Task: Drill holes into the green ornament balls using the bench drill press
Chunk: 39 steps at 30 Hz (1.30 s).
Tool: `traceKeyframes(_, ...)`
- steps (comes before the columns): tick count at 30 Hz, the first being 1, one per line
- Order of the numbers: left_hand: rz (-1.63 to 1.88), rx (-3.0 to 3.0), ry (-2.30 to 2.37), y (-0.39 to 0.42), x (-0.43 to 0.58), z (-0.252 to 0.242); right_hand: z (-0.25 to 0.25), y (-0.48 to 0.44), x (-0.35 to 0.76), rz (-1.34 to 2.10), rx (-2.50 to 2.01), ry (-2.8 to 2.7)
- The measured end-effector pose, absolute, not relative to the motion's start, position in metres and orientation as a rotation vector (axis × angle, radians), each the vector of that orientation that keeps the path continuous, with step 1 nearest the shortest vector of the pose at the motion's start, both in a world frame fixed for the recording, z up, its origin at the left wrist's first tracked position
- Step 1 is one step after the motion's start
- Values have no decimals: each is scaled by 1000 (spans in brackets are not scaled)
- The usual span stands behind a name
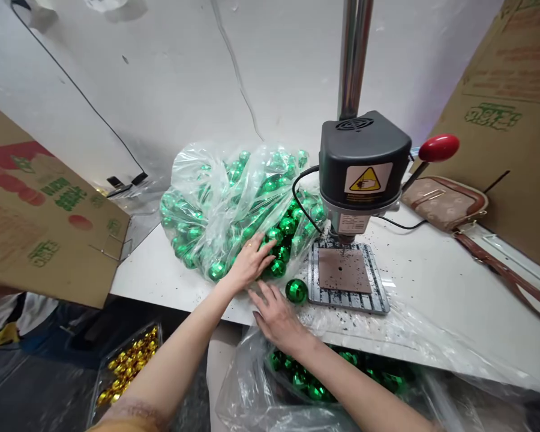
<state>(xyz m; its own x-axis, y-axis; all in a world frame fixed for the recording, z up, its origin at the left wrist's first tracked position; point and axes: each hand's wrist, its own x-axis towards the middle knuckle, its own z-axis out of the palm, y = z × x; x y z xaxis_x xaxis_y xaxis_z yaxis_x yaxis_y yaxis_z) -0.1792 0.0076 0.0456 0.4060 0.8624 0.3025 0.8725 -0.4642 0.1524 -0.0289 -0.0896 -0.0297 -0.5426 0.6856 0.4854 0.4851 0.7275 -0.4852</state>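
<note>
Shiny green faceted balls (288, 226) fill a clear plastic bag (227, 210) on the white table. My left hand (253, 259) rests at the bag's opening, fingers spread over the plastic and the balls at its mouth. Just below it, my right hand (276, 316) reaches to the table edge with its fingers stretched out; nothing shows in it. One loose green ball (296, 291) lies to the right of my right hand, beside the drill press base (382, 300). Under my right forearm, a second clear bag (247, 384) holds more green balls (317, 390).
A black drill press (364, 156) with a red-knobbed lever (438, 147) stands right of the bag, shavings around its brown board (342, 264). Cardboard boxes (40, 210) flank the table. A handbag (445, 201) lies at right; gold balls (132, 363) fill a container low at left.
</note>
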Motion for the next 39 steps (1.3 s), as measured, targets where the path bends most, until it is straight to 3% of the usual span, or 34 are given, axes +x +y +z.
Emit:
traceKeyframes(10, -520, -2555, -1688, 4, -180, 34, -25, -108, 31, 178, -604, -2308)
traceKeyframes(19, -920, -2552, -1480, -43, -141, 26, -5, -117, 79, 178, -587, -2160)
traceKeyframes(26, -567, -2939, -1479, -80, -109, 10, 57, -90, 174, 242, -696, -1868)
traceKeyframes(29, -991, -3022, -1748, -77, -102, 27, 108, -70, 208, 289, -956, -1447)
traceKeyframes(31, -1627, -2987, -2060, -70, -93, 46, 141, -52, 220, 222, -871, -1151)
traceKeyframes(33, -2388, -2756, -2360, -59, -80, 64, 169, -29, 224, 231, -776, -1080)
traceKeyframes(35, -2935, -2453, -2550, -45, -63, 75, 189, -8, 221, 283, -770, -1081)
traceKeyframes(39, -3299, -2052, -2639, -23, -36, 69, 210, 19, 205, 474, -856, -1129)
